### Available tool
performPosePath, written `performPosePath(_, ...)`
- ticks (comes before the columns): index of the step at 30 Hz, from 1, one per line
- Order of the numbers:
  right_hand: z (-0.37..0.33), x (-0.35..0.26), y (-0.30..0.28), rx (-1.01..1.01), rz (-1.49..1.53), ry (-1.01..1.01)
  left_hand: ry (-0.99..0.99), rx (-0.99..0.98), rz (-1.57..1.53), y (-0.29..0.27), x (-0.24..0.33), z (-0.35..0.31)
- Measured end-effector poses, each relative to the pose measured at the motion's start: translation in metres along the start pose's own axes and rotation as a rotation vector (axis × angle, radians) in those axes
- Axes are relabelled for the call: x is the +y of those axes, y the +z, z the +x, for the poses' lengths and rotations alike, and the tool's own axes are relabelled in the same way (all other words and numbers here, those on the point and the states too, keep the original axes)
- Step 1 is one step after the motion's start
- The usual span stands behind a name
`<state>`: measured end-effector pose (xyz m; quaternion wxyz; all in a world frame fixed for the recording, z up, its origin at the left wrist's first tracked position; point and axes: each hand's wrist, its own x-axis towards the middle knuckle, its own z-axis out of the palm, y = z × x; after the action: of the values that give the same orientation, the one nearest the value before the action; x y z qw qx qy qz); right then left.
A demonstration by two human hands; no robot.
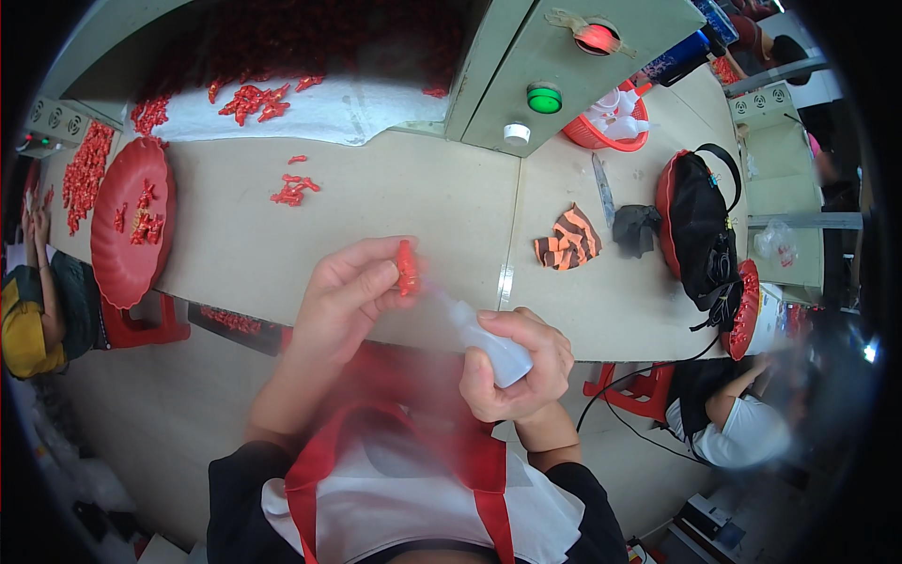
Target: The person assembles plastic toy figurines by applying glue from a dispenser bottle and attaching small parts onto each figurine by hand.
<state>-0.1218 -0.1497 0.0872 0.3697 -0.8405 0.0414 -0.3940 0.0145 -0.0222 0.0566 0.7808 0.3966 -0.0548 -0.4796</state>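
Observation:
Between the thumb and fingers of my left hand (349,287) is a small glossy red figurine (406,267), held upright above the table's front edge. My right hand (521,365) is wrapped round a white squeeze bottle (501,350). The bottle tilts so that its narrow nozzle points up and left at the figurine; a hazy patch blurs the tip, so I cannot tell whether it touches. Farther back on the table lie a few loose red figurines (295,191), with one small red piece (298,159) just behind them.
A red scalloped tray (111,254) with several figurines stands at left. A grey-green machine housing (489,85) rises behind, red pieces heaped inside. To the right lie a striped cloth (571,239), a blade (603,188), a black bag (700,230) and a red basket (615,141). Other people sit at both sides.

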Motion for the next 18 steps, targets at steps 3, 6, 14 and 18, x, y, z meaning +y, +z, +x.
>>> performPosePath(3,0.002,-0.001,0.005,-0.005,0.004,0.01,0.012,0.005,-0.007,-0.004,0.0,0.001)
performPosePath(6,0.006,-0.001,0.012,0.011,-0.006,0.044,0.038,0.016,-0.01,-0.01,0.003,0.001)
performPosePath(14,0.04,0.022,0.049,-0.134,0.803,1.041,0.137,0.126,-0.124,-0.046,0.012,-0.002)
performPosePath(18,0.084,0.057,0.107,-0.11,0.91,0.955,0.126,0.155,-0.147,-0.059,0.017,-0.011)
